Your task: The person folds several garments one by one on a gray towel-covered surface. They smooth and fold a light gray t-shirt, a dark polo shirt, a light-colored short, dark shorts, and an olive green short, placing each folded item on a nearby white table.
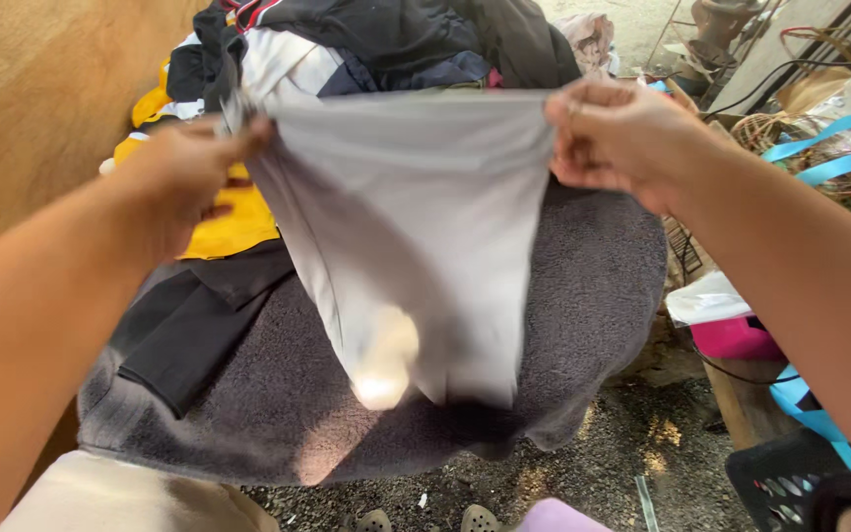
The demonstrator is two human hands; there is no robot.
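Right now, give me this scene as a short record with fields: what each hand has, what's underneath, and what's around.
left hand: left hand pinches the top left corner of the grey garment
right hand: right hand grips its top right corner
garment: held up, stretched between both hands, hanging down
beneath: dark grey towel draped over a surface
behind: pile of dark clothes, yellow cloth
right side: pink box, blue strap
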